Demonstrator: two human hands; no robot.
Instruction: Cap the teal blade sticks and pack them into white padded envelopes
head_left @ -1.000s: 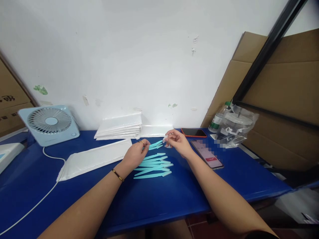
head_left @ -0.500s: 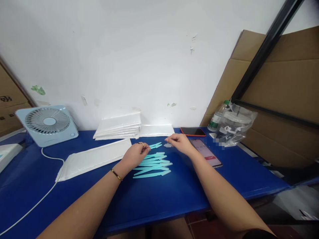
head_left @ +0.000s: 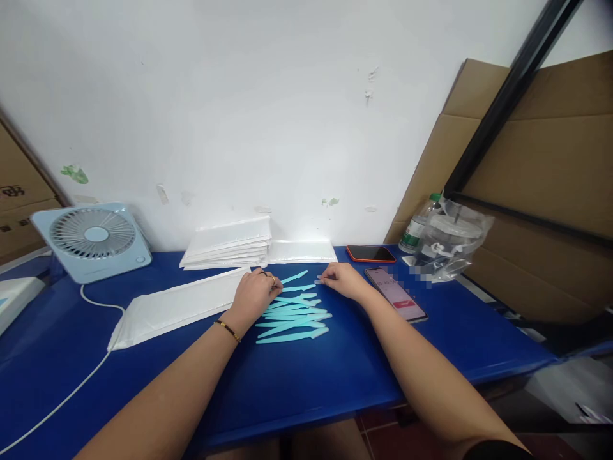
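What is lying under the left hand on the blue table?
The left hand rests on the left ends of the teal sticks. Their right parts show; the covered ends cannot be seen. A white envelope lies beside it.

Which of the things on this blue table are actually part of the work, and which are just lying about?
In use:
- turquoise plastic sticks, under the left hand
- small pale piece at the right hand
- white padded envelope beside the left hand

Lying about:
- stack of envelopes
- fan
- two phones
- bottle
- clear bag
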